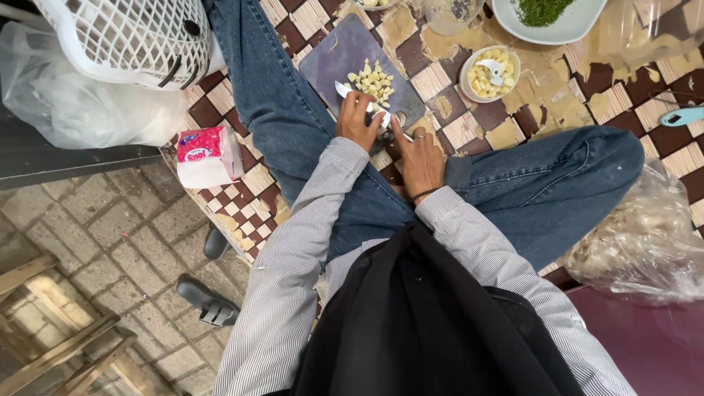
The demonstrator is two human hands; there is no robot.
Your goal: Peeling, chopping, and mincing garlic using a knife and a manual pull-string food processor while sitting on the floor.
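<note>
Slipping blade: your left hand (357, 121) has its grip curled tight round the knife (343, 90), pale blade pointing twd the board's left edge. Your right hand (419, 160) sits just beside it, fingertips fwd. One skid on a slick clove and the edge could meet those fingers.
Right grip: fingers stretched twd the board's near corner, prob. pinning smth small. Can't tell if they pinch it or just press; the left hand covers the spot.
Garlic: cut pieces (374, 79) piled mid-board, just beyond your knuckles. Some lie near the blade, so a hard push could flick them off onto the mat (469, 128).
Board: dark cutting board (334, 55) lies askew on the mat btw your legs, near corner close to your jeans. It may rock or slide under pressure.
Small bowl: cloves in a bowl (490, 73) near the board's right edge, w/ a white bit on top. An elbow swing could tip it.
Cut off: herb plate (546, 22) at the mat's far edge, only partly in frame; same for the clear container beside it.
Hard to read: knife handle fully hidden in your fist. Contents of the clear bag (645, 235) at the mat's right edge are blurred. The pale-blue tool (682, 116) is clipped by the frame.
</note>
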